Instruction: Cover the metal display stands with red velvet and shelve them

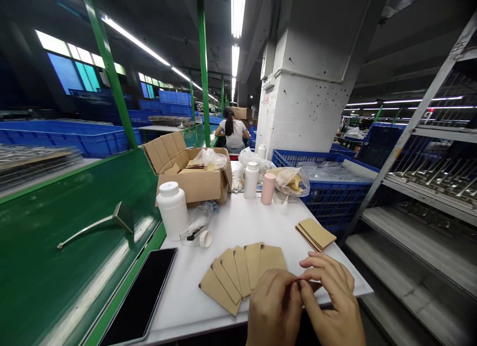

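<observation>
Left hand (274, 306) and right hand (331, 299) nearly shut, pinching a brown card (312, 286) at five o'clock; more cards (238, 271) fanned out at six.

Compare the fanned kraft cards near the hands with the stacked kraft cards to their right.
The fanned kraft cards are spread in an overlapping row, while the stacked kraft cards sit together in one pile. The fan covers far more of the white table than the stack. The fan lies beside the left hand and right hand, which pinch a small kraft card; the stack lies apart, nearer the blue crate. Both are tan, rectangular and flat.
</observation>
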Demonstrator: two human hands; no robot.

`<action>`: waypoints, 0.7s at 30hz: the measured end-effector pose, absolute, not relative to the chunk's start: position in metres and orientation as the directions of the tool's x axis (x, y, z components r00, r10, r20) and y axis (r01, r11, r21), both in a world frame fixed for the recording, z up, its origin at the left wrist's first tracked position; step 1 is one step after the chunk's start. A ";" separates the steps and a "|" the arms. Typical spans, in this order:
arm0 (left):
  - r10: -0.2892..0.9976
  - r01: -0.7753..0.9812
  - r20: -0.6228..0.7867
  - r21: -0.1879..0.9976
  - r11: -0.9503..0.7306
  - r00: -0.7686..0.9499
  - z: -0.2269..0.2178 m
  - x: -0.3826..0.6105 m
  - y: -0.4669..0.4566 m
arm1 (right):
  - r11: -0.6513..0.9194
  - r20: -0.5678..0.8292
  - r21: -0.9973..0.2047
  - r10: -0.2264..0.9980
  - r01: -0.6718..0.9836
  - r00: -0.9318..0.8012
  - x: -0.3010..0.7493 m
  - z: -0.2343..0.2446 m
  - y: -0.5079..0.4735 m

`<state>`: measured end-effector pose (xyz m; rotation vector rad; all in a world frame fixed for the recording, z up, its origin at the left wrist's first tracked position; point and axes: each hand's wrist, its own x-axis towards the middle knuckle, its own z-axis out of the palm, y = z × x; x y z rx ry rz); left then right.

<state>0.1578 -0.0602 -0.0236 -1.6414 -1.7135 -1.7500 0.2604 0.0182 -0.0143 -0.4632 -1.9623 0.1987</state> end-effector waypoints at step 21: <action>0.526 0.638 0.640 0.738 -0.219 -0.560 -0.028 0.146 -0.055 | 0.331 0.294 -0.944 0.842 0.003 -0.453 0.255 -0.054 0.017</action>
